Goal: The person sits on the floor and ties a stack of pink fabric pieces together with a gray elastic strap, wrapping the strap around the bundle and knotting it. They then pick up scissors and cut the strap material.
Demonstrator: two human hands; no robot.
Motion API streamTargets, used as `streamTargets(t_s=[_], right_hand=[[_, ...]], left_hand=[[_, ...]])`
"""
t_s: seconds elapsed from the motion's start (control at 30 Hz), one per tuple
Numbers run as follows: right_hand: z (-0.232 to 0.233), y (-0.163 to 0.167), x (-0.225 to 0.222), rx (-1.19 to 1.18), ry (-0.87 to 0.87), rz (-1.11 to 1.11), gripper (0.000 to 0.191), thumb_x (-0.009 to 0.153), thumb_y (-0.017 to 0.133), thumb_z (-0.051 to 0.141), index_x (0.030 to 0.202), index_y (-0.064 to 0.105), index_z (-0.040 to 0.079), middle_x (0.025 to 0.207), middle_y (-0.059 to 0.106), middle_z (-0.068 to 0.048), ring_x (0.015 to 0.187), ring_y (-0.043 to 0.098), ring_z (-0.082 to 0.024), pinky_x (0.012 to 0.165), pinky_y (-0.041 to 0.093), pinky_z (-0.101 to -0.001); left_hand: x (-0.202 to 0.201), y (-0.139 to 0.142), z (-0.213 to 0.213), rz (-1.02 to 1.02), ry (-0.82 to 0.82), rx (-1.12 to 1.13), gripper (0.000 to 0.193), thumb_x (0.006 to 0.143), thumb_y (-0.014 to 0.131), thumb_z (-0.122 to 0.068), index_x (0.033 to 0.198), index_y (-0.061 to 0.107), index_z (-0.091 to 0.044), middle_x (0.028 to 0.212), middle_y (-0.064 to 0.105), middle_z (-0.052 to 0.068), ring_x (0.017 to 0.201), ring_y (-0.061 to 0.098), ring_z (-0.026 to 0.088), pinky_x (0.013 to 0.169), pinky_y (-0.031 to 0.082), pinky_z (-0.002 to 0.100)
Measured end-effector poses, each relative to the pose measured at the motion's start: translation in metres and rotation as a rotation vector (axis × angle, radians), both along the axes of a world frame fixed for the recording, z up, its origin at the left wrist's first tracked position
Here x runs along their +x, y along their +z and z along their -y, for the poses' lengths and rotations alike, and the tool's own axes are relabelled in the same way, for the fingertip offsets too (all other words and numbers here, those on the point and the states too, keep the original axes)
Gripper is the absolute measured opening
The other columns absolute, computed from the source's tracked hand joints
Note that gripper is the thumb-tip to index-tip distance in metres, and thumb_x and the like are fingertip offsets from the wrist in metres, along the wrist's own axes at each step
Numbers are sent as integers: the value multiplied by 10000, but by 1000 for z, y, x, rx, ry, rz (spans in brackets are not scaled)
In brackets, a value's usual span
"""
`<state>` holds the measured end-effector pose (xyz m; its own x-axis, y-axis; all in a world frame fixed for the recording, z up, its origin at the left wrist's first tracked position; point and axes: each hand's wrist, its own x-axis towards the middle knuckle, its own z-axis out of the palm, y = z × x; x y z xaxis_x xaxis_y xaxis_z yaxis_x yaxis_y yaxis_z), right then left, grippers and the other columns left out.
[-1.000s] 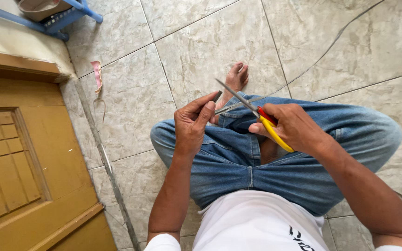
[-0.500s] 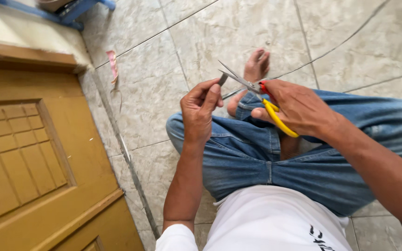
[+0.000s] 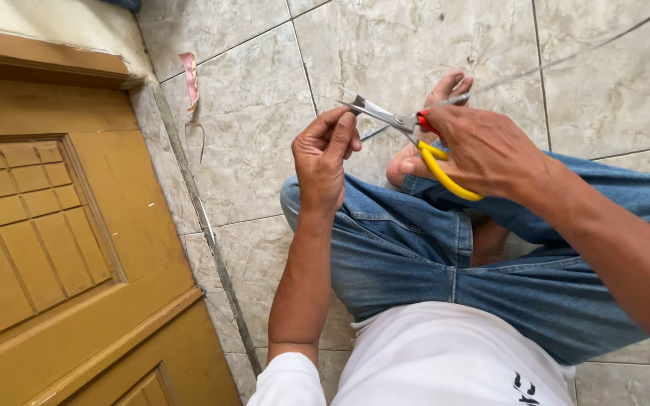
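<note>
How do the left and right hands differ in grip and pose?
The right hand wraps the yellow handles of the scissors; the left hand carries no tool, its fingertips pinched together by the blade tips. The right hand lies knuckles-up, reaching in from the right; the left hand stands more upright, fingers pointing up. What the left hand pinches is too small to tell. Both are bare and raised above the jeans, close together.

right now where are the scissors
In the head view, the yellow-handled scissors sit upper centre, held in the right hand, blades open and pointing left toward the left hand's fingertips, above the jeans-clad knee.
</note>
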<state>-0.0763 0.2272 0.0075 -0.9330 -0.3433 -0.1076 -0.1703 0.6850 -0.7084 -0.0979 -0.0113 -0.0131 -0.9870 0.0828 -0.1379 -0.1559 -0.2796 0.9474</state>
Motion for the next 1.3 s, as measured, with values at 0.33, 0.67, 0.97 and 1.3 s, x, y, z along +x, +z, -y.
streamTargets(t_s=[0.33, 0.67, 0.97, 1.3], right_hand=[[17, -26, -19, 108, -62, 20, 558, 833, 791, 553, 786, 604, 29, 635, 604, -182, 607, 645, -370, 571, 501, -456], [35, 26, 56, -512, -296, -76, 390, 915, 845, 246, 1067, 554, 34, 792, 575, -114, 704, 578, -224, 667, 484, -351], [-23, 110, 137, 30, -392, -365, 286, 870, 854, 199, 1069, 726, 38, 933, 721, -117, 765, 667, -211, 667, 539, -350], [-119, 194, 256, 122, -543, -336, 266, 1014, 728, 231, 1143, 677, 4, 1034, 703, -89, 880, 668, -93, 765, 556, -254]], left_hand=[[-18, -8, 14, 43, 14, -46, 183, 1056, 684, -119, 1157, 733, 26, 800, 651, 27, 714, 546, 73, 607, 357, 226], [7, 48, 8, -2, -105, 314, 59, 1106, 612, -76, 1138, 654, -50, 1026, 728, 125, 931, 720, 195, 759, 554, 301], [-33, 37, 53, -150, -222, -103, 86, 1068, 693, -90, 1123, 683, -25, 1030, 705, 73, 836, 624, 93, 710, 501, 245], [-47, 50, 0, -249, -724, -489, 175, 1025, 655, -124, 1095, 657, 37, 900, 746, 148, 743, 709, 151, 611, 551, 275]])
